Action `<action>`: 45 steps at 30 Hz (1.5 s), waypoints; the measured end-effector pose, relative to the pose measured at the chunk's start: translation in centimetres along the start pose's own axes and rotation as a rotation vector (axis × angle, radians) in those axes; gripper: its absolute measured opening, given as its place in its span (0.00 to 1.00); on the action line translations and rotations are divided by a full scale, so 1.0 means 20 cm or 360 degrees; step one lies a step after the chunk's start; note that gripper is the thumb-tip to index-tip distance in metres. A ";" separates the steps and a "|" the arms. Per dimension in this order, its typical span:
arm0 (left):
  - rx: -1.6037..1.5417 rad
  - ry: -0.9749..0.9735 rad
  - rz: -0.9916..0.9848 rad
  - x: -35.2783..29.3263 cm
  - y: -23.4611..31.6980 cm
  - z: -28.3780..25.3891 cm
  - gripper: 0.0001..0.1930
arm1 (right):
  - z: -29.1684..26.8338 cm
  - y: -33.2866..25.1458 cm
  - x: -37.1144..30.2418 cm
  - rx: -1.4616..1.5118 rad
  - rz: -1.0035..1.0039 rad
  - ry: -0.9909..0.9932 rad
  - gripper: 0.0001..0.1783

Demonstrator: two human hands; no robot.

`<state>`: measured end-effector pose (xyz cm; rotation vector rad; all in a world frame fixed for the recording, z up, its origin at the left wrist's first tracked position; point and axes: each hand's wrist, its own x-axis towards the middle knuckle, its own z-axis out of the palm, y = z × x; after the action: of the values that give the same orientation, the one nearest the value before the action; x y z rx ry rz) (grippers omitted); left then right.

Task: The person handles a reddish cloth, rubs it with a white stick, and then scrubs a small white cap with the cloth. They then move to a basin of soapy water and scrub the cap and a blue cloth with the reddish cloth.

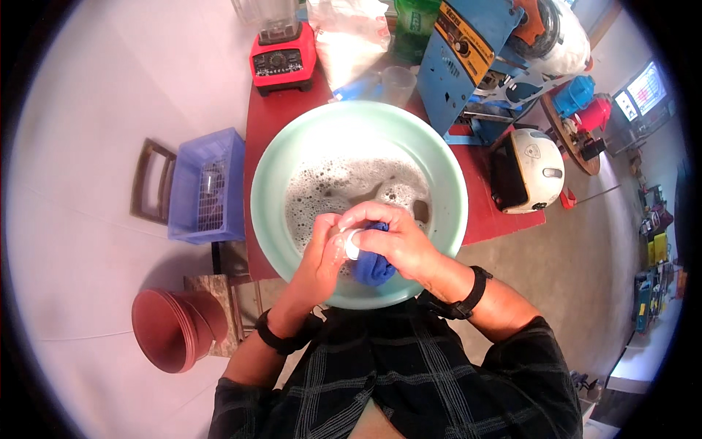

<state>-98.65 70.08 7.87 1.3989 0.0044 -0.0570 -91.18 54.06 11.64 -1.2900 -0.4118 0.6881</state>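
Both my hands are together over the near half of a pale green basin (pixel 450 186), above grey sudsy water (pixel 329 179). My left hand (pixel 320 260) is closed around a small smooth white object (pixel 352 246); most of it is covered by fingers, so its kind is unclear. My right hand (pixel 402 245) grips a wet blue cloth (pixel 375 269), its thumb reaching over to the white object. The cloth hangs in a bunch beneath my right hand, in front of the basin's near wall. Foam lies over much of the water.
The basin stands on a red table (pixel 270 117). Behind it are a red blender (pixel 281 58), a white bag (pixel 347 36), a clear cup (pixel 398 84) and a blue machine (pixel 457 69). A white helmet (pixel 537 172) sits right; a blue crate (pixel 208 186) and brown bucket (pixel 164 333) are left.
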 end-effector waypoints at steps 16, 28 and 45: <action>-0.0019 -0.0003 0.0177 0.00 -0.03 0.02 0.20 | 0.01 -0.05 -0.03 0.0299 0.0108 -0.0043 0.14; 0.0210 0.0002 0.0258 -0.02 -0.03 0.00 0.20 | -0.01 -0.02 -0.01 0.0226 0.0082 0.0037 0.17; -0.0109 -0.0198 -0.0175 0.04 0.11 -0.08 0.14 | 0.01 0.00 0.01 -0.0297 -0.0138 -0.0004 0.18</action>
<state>-97.76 71.94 9.71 1.3241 -0.0198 -0.2332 -91.19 54.31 11.67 -1.4384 -0.5409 0.5888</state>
